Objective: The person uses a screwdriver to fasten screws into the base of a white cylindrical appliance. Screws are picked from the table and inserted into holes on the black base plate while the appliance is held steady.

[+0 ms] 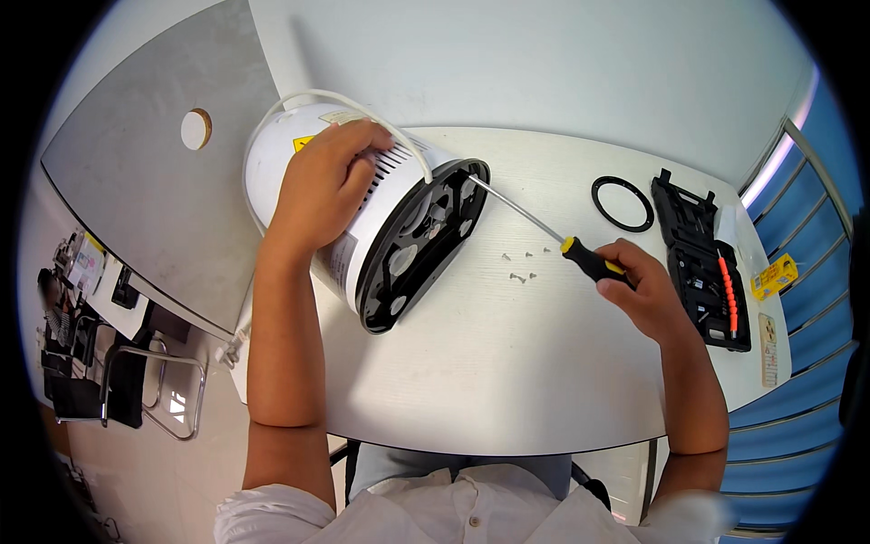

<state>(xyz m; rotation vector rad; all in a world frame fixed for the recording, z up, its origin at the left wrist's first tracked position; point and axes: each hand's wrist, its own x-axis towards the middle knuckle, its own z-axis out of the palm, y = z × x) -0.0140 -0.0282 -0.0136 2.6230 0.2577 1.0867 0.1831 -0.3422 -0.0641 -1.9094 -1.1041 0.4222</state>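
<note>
A white, rounded appliance (299, 181) with vent slots lies on its side on the table, its black underside (421, 240) turned toward the right. My left hand (328, 181) lies over its upper side, fingers bent against the slotted wall and steadying it. In my right hand (639, 286) is a screwdriver (594, 263) with a black and yellow handle, gripped firmly. The long shaft reaches up and left, and its tip meets the far end of the black underside; the exact spot is too small to make out. Several small screws (517, 277) lie loose between the appliance and my right hand.
A black ring (623, 204) lies at the back right. Beside it, an open black tool case (702, 263) holds bits and an orange flexible shaft (728, 295). A yellow box (774, 276) sits at the right edge. The white cord (362, 107) loops over the appliance.
</note>
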